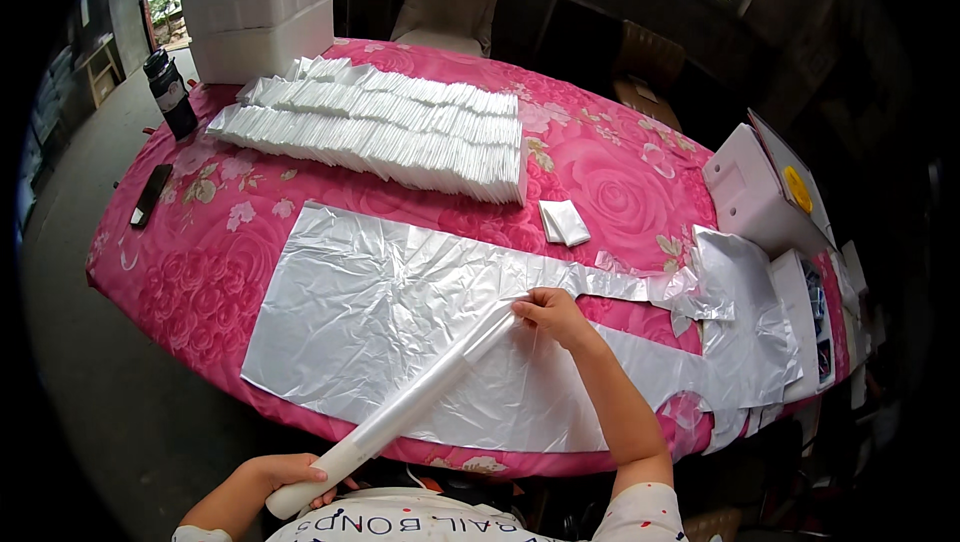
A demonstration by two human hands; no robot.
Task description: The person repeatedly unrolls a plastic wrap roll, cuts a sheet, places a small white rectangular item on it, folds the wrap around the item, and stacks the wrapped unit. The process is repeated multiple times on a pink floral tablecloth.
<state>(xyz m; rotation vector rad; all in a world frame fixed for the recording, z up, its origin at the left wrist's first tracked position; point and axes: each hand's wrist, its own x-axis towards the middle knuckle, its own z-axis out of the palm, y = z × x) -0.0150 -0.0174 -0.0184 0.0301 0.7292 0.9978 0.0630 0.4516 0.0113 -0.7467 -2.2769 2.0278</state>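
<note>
Pinching roll (420,404) between right fingers (527,310)

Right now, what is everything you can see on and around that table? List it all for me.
table: one, pink flowered cloth, centre
plastic sheet: one, clear and crinkled, spread flat on the near side, running right
plastic roll: one, whitish, slanting from the near edge up to the middle
folded packets: many, white, overlapping rows on the far side
small folded pieces: two or so, white, right of the rows
foam boxes: two, white, stacked at the far left corner
bottle: one, dark, far left
flat dark object: one, left edge
white boxes: several, right edge
chair: one, beige, behind the table
left hand: grip shut on the roll's near end
right hand: grip on the roll's far end
</note>
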